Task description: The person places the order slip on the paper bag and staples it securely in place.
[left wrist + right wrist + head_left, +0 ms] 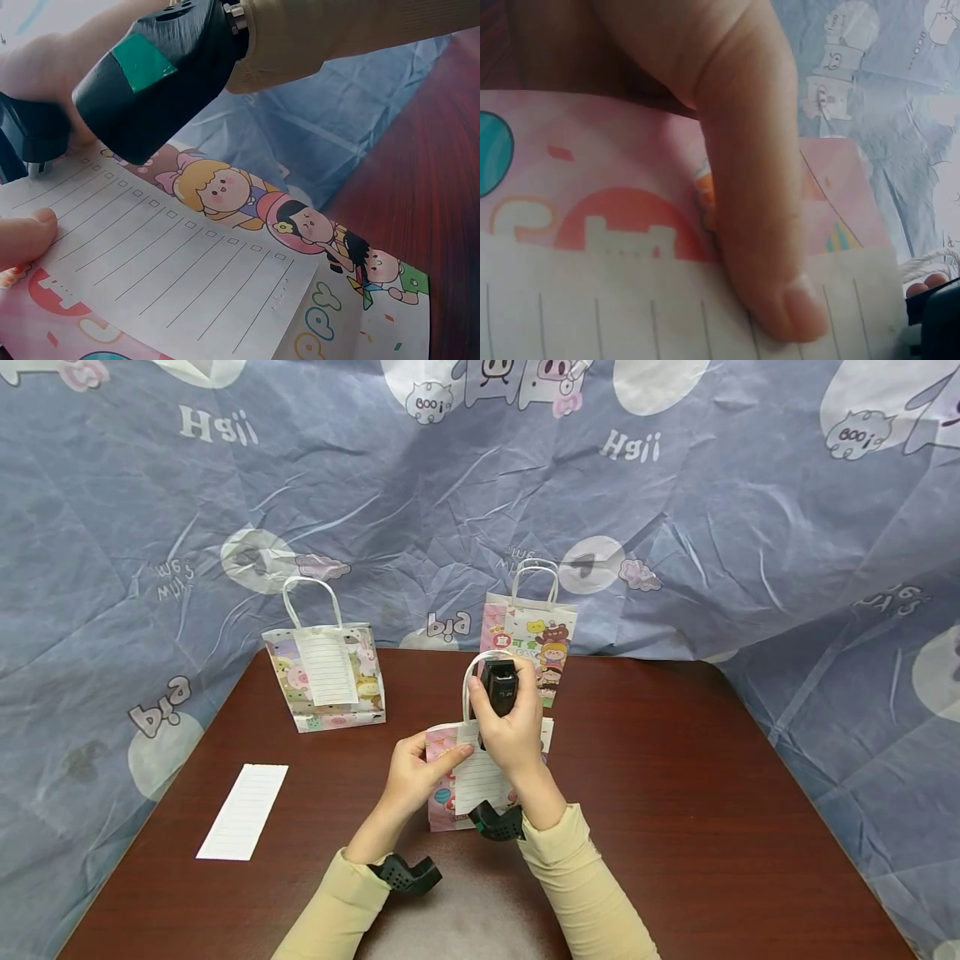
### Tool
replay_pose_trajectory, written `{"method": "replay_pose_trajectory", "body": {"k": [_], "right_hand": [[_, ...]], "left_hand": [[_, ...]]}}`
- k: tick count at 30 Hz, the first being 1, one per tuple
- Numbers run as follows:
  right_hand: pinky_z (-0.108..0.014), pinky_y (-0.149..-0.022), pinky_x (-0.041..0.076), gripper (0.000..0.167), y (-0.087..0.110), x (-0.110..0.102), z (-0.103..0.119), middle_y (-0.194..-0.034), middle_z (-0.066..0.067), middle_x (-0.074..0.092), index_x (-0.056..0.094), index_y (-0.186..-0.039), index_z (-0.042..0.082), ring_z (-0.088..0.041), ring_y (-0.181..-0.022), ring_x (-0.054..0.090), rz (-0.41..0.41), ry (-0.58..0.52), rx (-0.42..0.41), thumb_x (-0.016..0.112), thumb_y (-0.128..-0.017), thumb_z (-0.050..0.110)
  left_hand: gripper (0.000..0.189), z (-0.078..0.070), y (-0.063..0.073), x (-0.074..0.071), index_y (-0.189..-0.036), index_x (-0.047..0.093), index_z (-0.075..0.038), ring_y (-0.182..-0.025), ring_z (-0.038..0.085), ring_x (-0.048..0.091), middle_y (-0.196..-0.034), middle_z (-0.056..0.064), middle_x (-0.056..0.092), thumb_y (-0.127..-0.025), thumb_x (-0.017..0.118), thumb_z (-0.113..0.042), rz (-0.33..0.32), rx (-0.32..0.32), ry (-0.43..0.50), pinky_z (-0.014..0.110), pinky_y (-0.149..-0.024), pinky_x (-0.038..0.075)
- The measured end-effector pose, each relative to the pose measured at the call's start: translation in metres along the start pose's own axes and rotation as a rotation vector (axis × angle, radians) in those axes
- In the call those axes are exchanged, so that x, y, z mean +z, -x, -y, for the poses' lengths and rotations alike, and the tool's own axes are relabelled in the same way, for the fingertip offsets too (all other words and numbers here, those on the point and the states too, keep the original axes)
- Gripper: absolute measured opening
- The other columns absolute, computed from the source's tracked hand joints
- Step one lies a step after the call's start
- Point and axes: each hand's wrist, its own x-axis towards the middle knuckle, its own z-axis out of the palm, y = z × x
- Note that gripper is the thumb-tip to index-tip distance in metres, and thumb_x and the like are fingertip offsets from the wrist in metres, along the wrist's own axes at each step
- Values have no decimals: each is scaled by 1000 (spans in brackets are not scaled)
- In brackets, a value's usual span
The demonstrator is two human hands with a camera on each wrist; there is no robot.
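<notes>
A small pink patterned paper gift bag (439, 814) with white handles stands tilted at the table's middle, a lined paper slip (476, 785) lying against its front. My left hand (414, 775) pinches the bag's left side, its thumb (765, 225) pressing the slip to the bag. My right hand (517, 727) grips a black stapler (500, 683), pointing down at the bag's top edge. In the left wrist view the stapler's end (34, 135) meets the top of the slip. Whether a staple has gone in is hidden.
At the back left stands another gift bag (367, 689) with a lined slip (327, 668) on its front. Behind my right hand is a third bag (551, 652). A loose lined slip (242, 814) lies on the brown table (675, 827) at left. A blue printed cloth (420, 485) hangs behind.
</notes>
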Motion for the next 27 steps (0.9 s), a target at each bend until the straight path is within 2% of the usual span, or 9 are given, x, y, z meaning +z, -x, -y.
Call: {"method": "replay_pose_trajectory", "body": {"k": [6,11,18,27], "right_hand": [[-28,-69,44,23,0,2,-1,-90,-25,58,49,-98,-12,-30,-81,54,-38,32,-33,63,-81,-5],[-28,-68,44,21,0,5,-3,-90,-25,58,49,-96,-12,-30,-80,55,-66,45,-31,61,-81,-3],[-29,-64,45,22,1,9,-37,-90,-20,61,52,-98,-7,-28,-77,56,-81,50,-29,65,-82,1],[-29,-58,46,23,0,11,-45,-88,-13,62,54,-98,-2,-22,-71,57,-99,68,-63,64,-86,14]], "left_hand": [[18,0,0,0,-96,66,13,-64,28,66,-79,26,66,-80,69,5,9,11,-5,35,-57,55],[18,1,0,0,-96,66,13,-64,30,66,-80,25,67,-80,69,5,16,23,-17,36,-57,55],[18,1,-1,-1,-96,66,13,-65,33,66,-80,26,67,-80,69,5,21,20,-16,37,-57,55],[20,0,-1,-1,-98,65,12,-63,28,66,-80,24,67,-80,69,5,28,28,-22,35,-56,54]]}}
